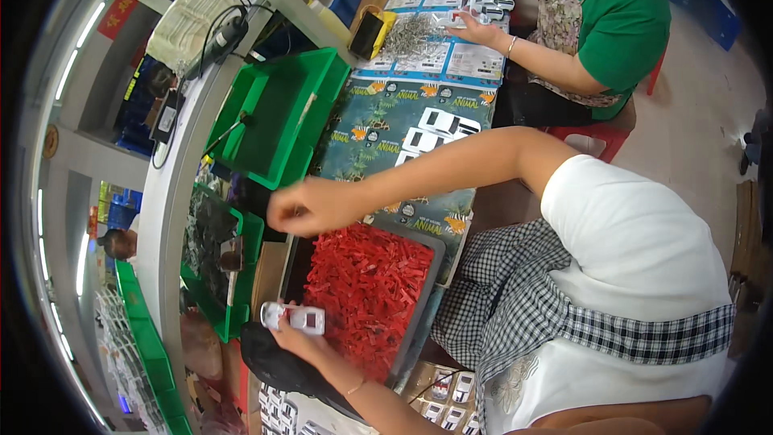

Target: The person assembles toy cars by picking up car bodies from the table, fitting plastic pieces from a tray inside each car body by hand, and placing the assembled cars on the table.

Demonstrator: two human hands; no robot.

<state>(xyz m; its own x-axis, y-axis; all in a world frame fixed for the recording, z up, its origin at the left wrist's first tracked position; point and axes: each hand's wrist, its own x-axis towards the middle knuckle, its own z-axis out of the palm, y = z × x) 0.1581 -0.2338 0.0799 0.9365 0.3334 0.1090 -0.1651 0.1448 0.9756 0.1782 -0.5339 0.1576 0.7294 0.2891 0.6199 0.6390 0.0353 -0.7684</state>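
My left hand holds a white toy car body with dark window openings, beside the left rim of a dark tray. Loose red plastic pieces fill that tray. Above the tray's far left corner is my right hand, slightly blurred, its fingers curled together. Whatever those fingers may hold is hidden. White toy car bodies stand on the patterned table cover beyond my right forearm.
Green bins stand along the left, one with dark parts. A white shelf post rises beside them. More toy cars lie at the bottom. Across the table, a co-worker in green handles white toy cars near a metal-parts pile.
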